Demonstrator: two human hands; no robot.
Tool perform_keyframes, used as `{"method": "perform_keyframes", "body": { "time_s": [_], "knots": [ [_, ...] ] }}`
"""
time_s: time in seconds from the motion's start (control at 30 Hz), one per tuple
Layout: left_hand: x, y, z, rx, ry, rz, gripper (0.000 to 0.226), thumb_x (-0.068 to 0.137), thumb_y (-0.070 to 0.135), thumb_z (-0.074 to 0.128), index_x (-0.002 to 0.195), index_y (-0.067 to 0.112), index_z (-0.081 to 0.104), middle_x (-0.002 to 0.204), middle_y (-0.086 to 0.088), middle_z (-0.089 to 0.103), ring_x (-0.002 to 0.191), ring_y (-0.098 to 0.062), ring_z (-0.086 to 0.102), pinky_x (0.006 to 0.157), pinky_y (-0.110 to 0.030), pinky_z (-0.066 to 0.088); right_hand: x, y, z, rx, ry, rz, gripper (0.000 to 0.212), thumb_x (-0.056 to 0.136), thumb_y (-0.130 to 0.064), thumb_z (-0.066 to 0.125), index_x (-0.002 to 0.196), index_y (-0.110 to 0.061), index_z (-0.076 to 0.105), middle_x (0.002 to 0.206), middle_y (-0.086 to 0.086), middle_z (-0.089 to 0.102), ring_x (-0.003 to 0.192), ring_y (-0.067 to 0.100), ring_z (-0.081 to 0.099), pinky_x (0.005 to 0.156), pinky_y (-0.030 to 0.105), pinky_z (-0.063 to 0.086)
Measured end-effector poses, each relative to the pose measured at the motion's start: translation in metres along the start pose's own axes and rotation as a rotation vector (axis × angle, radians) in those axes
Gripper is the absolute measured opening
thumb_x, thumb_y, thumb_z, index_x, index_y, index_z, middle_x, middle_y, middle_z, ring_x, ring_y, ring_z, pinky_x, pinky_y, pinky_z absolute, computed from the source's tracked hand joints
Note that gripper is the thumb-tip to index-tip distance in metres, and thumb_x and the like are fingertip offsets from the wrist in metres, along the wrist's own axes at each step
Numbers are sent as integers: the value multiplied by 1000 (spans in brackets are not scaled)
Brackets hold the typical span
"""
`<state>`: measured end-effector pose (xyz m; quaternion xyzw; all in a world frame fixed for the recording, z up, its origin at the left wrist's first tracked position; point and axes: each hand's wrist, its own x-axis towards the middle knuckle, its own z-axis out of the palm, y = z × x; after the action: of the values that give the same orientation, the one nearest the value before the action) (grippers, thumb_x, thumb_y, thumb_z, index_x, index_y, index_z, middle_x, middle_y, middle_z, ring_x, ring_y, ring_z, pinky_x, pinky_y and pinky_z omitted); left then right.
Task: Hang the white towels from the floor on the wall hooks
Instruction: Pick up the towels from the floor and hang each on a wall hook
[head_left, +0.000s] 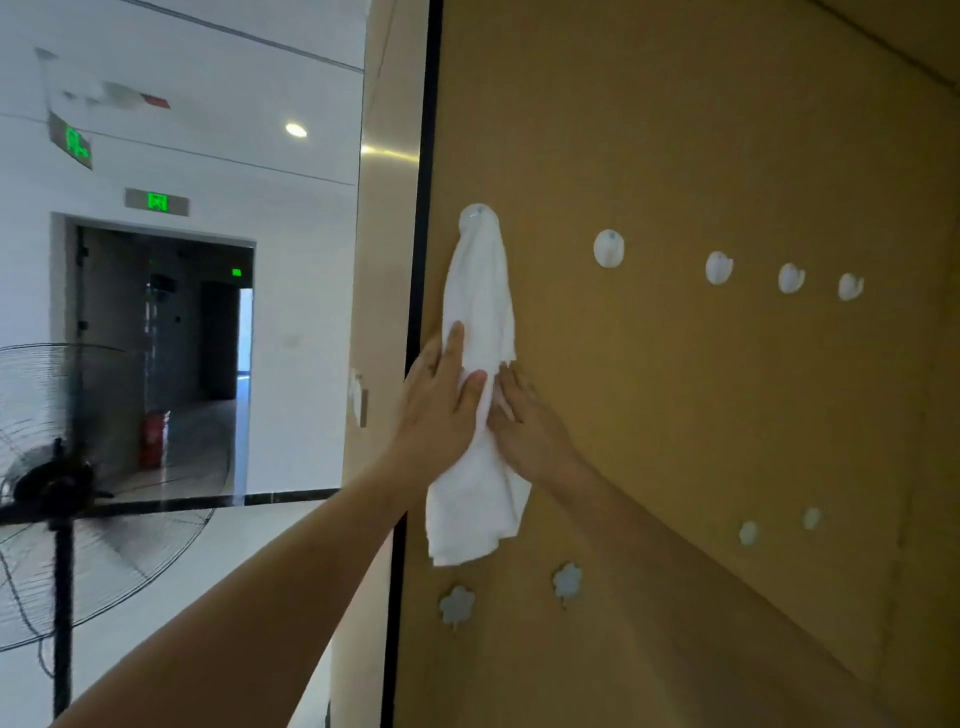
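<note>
One white towel (480, 374) hangs from the leftmost of five round white hooks (609, 248) in the upper row on the tan wall panel (727, 156); four flower-shaped hooks (567, 581) sit lower; the left hand (441, 410) lies flat, fingers straight, against the towel's left side; the right hand (524, 421) presses open on its right edge; one standing fan (67, 493) at far left.

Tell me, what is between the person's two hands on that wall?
In the head view, the hanging white towel runs down between the left hand and right hand, both flat against it.
</note>
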<state>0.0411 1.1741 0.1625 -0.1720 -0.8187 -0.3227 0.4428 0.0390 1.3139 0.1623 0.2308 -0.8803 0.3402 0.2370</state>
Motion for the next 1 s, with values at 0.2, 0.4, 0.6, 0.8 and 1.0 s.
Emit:
{"method": "perform_keyframes", "body": {
  "time_s": [0.2, 0.4, 0.6, 0.8, 1.0],
  "knots": [
    [-6, 28, -35, 208, 48, 47, 58, 100, 39, 45, 153, 21, 30, 164, -6, 15, 151, -27, 9, 121, -44, 16, -52, -25, -43, 87, 92, 171, 46, 105, -37, 39, 149, -22, 42, 151, -2, 44, 130, 11, 45, 114, 30, 33],
    [-39, 101, -31, 169, -69, 289, 50, 95, 32, 50, 143, 19, 49, 157, -11, 33, 150, -30, 16, 122, -45, 14, -123, -26, -92, -133, 153, 267, 49, 100, -40, 50, 146, -25, 46, 152, -5, 44, 130, 14, 49, 110, 26, 35],
    [-95, 231, 20, -123, -312, 327, 48, 92, 33, 50, 139, 22, 52, 145, -2, 50, 136, -23, 39, 110, -41, 34, -246, -4, -183, -477, 220, 433, 58, 95, -48, 52, 149, -28, 41, 149, -3, 48, 131, 21, 50, 105, 36, 44],
    [-193, 413, 72, -319, -550, 408, 43, 95, 34, 55, 136, 23, 55, 141, -4, 51, 133, -26, 39, 111, -42, 33, -439, 7, -308, -685, 282, 720, 63, 93, -46, 54, 151, -27, 36, 149, 4, 47, 134, 30, 45, 106, 43, 43],
    [-338, 604, 90, -484, -837, 607, 50, 95, 39, 54, 143, 26, 48, 146, -2, 47, 134, -24, 41, 106, -39, 40, -670, -9, -402, -744, 364, 1053, 69, 93, -48, 57, 152, -22, 31, 147, 10, 47, 131, 29, 46, 105, 39, 40]
  ]
}}
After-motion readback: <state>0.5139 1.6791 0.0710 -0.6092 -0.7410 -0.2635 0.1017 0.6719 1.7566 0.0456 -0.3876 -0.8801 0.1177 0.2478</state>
